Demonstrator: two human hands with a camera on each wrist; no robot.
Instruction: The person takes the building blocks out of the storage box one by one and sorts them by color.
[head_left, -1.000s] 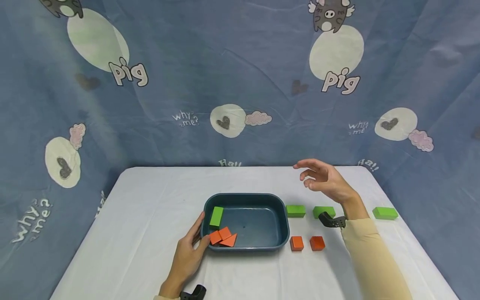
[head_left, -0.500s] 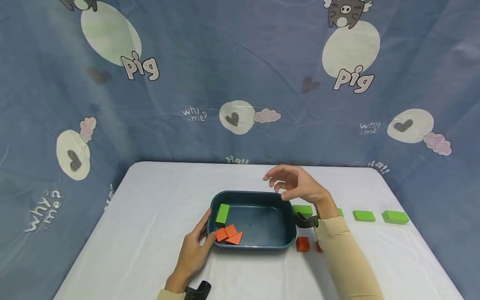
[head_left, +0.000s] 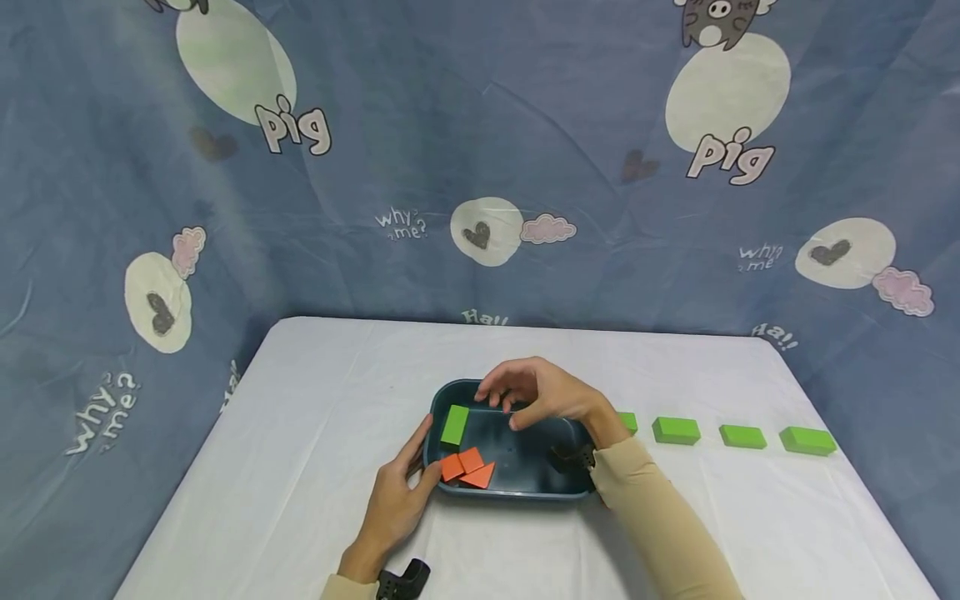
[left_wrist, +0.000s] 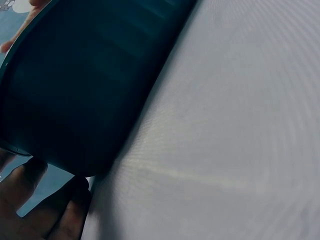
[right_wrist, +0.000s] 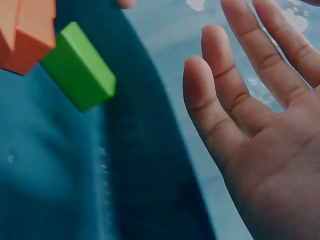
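White tabletop (head_left: pixel 262 467) before blue printed cloth (head_left: pixel 352 267), left hand (head_left: pixel 393 504) spread against tray (head_left: pixel 519 457), right hand (head_left: pixel 549 392) loose, empty.

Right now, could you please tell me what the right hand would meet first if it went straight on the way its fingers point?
Probably the green block inside the tray, though depth is unclear and the right hand might pass above it.
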